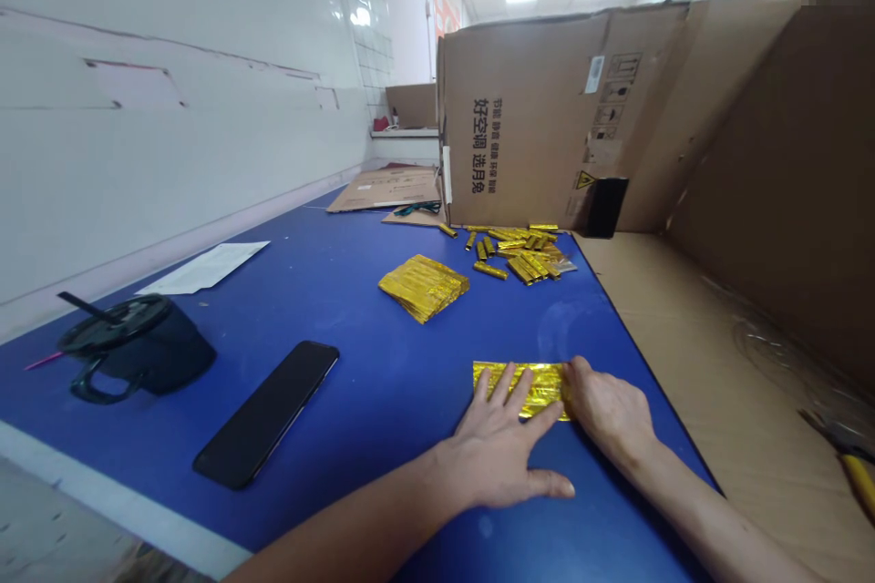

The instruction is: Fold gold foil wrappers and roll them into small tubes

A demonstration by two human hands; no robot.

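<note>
Your left hand [496, 455] lies flat and open, with its fingers spread over the shiny gold sheet [545, 385]. It presses on the sheet and does not grab it. Your right hand [612, 405] is curled up like a loose fist, and its fingers touch the right end of the sheet. You cannot see from here if they pinch it, because the fingertips are partly hidden. The gold sheet is on the blue table [383, 437], close to the table's right edge and in front of you. It is longer than it is wide. Its long way goes from left to right, across your view, so one short end points left and the other points right, to your right hand. The lines on it run the long way too. Past the sheet and a bit to the left is a stack of gold strips [424, 287], which sits at a slant. Farther back, little gold rolls [525, 270] lie in a messy heap, pointing many ways, near the big cardboard box [540, 127]. On the left are a black phone [266, 414], a dark mug [164, 351] and some white paper [209, 269]. A tool with a yellow handle [858, 483] is at the far right.
</note>
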